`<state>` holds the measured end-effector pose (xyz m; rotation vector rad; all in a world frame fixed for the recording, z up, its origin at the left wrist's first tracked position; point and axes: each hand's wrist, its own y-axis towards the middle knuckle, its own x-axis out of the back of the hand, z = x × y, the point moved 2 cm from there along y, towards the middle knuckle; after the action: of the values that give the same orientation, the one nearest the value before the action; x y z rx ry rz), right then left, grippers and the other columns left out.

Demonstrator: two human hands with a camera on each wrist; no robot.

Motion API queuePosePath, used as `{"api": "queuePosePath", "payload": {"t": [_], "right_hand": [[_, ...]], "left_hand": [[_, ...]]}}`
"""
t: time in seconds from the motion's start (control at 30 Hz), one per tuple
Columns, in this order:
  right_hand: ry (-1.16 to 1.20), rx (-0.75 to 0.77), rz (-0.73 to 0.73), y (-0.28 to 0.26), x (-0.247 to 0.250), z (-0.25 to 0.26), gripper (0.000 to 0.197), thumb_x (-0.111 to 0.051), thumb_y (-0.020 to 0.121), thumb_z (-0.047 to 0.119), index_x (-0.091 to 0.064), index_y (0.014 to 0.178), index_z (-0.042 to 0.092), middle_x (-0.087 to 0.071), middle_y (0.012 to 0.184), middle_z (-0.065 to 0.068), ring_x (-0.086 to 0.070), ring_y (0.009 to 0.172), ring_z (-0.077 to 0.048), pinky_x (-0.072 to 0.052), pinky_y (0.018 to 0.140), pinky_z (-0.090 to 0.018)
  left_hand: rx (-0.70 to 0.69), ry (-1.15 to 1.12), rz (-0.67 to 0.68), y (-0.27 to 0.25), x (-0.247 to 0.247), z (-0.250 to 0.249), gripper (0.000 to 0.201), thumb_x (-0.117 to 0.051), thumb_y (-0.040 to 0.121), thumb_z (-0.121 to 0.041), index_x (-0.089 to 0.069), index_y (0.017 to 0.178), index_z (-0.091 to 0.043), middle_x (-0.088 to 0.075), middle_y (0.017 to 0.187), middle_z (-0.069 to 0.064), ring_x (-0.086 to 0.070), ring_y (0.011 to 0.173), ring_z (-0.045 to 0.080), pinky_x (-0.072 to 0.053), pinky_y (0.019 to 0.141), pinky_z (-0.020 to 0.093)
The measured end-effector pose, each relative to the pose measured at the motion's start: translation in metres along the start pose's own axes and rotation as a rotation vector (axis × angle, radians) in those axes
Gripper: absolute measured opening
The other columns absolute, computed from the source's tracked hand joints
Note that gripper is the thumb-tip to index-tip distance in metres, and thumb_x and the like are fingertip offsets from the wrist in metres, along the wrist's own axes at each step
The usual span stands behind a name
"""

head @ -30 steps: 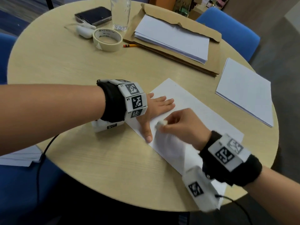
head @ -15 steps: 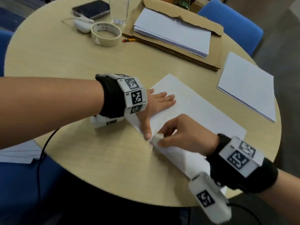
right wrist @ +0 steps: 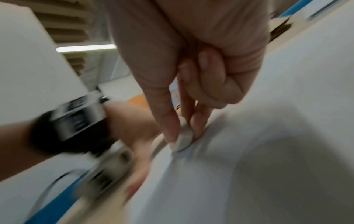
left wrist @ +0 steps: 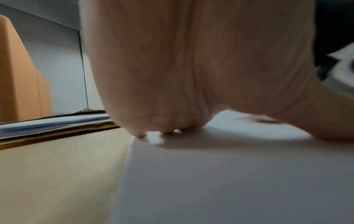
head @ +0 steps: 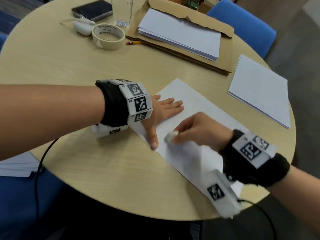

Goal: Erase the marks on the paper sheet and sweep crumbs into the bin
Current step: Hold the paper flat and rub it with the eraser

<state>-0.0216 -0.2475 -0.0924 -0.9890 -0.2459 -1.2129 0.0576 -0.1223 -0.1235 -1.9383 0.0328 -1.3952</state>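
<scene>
Left hand (head: 162,111) flat on paper sheet (head: 204,108), fingers spread, thumb at sheet's near-left edge. Right hand (head: 199,130) pinches white eraser (head: 170,136) against sheet, just beside thumb.

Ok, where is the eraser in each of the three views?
Head: the eraser is right of centre, pinched in the right hand, on the paper sheet beside the left thumb.
Left wrist: not in it; the left hand fills the picture.
Right wrist: the eraser is at centre, between the fingertips, on the sheet.
Shared landmark: the paper sheet.
</scene>
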Motion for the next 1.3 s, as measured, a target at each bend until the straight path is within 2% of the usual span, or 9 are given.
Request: {"api": "queuePosePath", "payload": {"t": [0.13,0.27,0.37,0.47,0.63,0.87,1.0,1.13,1.3], "right_hand": [[0.027,-0.067,-0.288,0.018,0.030,-0.007,0.014,-0.075,0.072,0.014,-0.071,0.079,0.002,-0.051,0.046,0.009,-0.044,0.041,-0.001,-0.032,0.040,-0.012],[-0.137,0.123,-0.150,-0.005,-0.013,0.008,0.022,-0.071,0.072,0.012,-0.069,0.080,-0.008,-0.064,0.067,-0.020,-0.045,0.058,-0.010,-0.034,0.053,-0.023],[-0.153,0.147,0.001,-0.012,-0.026,0.012,0.018,-0.073,0.072,0.017,-0.071,0.076,0.000,-0.067,0.064,-0.005,-0.048,0.055,-0.003,-0.038,0.056,-0.019],[-0.040,0.013,-0.053,0.006,0.003,0.003,0.013,-0.076,0.072,0.019,-0.071,0.072,0.006,-0.056,0.050,0.010,-0.045,0.043,0.002,-0.033,0.046,-0.009],[-0.086,-0.075,-0.370,0.024,0.043,-0.008,0.014,-0.074,0.072,0.017,-0.071,0.078,0.004,-0.054,0.059,0.004,-0.045,0.055,-0.004,-0.034,0.047,-0.017],[-0.133,0.130,-0.019,0.000,-0.018,0.007,0.027,-0.073,0.072,0.021,-0.069,0.079,-0.005,-0.066,0.069,-0.017,-0.048,0.059,-0.009,-0.036,0.054,-0.020],[-0.043,-0.044,-0.186,0.022,0.028,-0.010,0.017,-0.075,0.072,0.020,-0.071,0.075,0.004,-0.055,0.055,0.005,-0.044,0.052,-0.005,-0.032,0.046,-0.013],[-0.069,-0.081,-0.374,0.032,0.057,-0.018,0.013,-0.075,0.073,0.017,-0.072,0.077,0.005,-0.056,0.060,0.004,-0.047,0.058,-0.006,-0.034,0.046,-0.016],[-0.171,0.091,-0.125,0.021,0.006,0.001,0.020,-0.072,0.072,0.015,-0.068,0.072,-0.005,-0.053,0.056,-0.001,-0.042,0.049,-0.008,-0.031,0.043,-0.012]], "left_hand": [[-0.017,-0.039,-0.017,0.000,-0.002,0.002,0.144,-0.073,0.053,-0.067,0.028,0.144,-0.020,0.032,0.153,-0.005,0.024,0.143,0.014,0.012,0.115,0.046],[0.003,0.004,0.007,-0.001,0.001,-0.002,0.141,-0.074,0.058,-0.063,0.029,0.144,-0.017,0.033,0.152,-0.003,0.025,0.143,0.016,0.011,0.115,0.045],[0.009,0.010,0.010,-0.002,0.003,-0.004,0.142,-0.074,0.059,-0.062,0.029,0.144,-0.017,0.033,0.152,-0.002,0.025,0.143,0.016,0.011,0.115,0.045],[0.002,-0.004,0.006,-0.002,0.001,-0.002,0.142,-0.074,0.057,-0.063,0.029,0.144,-0.018,0.033,0.152,-0.003,0.025,0.143,0.016,0.011,0.115,0.044],[-0.004,-0.023,0.002,-0.003,0.000,-0.003,0.141,-0.075,0.058,-0.061,0.028,0.144,-0.018,0.032,0.153,-0.004,0.025,0.142,0.014,0.013,0.115,0.043],[0.001,-0.008,0.032,-0.003,0.003,-0.003,0.142,-0.074,0.059,-0.063,0.031,0.143,-0.018,0.036,0.151,-0.003,0.027,0.142,0.015,0.013,0.115,0.044],[0.003,-0.027,0.037,-0.005,0.002,-0.005,0.141,-0.075,0.060,-0.060,0.030,0.143,-0.019,0.035,0.151,-0.005,0.028,0.141,0.014,0.014,0.114,0.042],[0.002,-0.019,0.041,-0.007,0.003,-0.005,0.141,-0.075,0.060,-0.060,0.032,0.142,-0.019,0.036,0.151,-0.005,0.029,0.141,0.013,0.016,0.114,0.041],[0.009,-0.037,0.079,-0.004,0.004,-0.006,0.143,-0.077,0.060,-0.058,0.034,0.141,-0.019,0.039,0.149,-0.004,0.031,0.140,0.014,0.017,0.114,0.041]]}}
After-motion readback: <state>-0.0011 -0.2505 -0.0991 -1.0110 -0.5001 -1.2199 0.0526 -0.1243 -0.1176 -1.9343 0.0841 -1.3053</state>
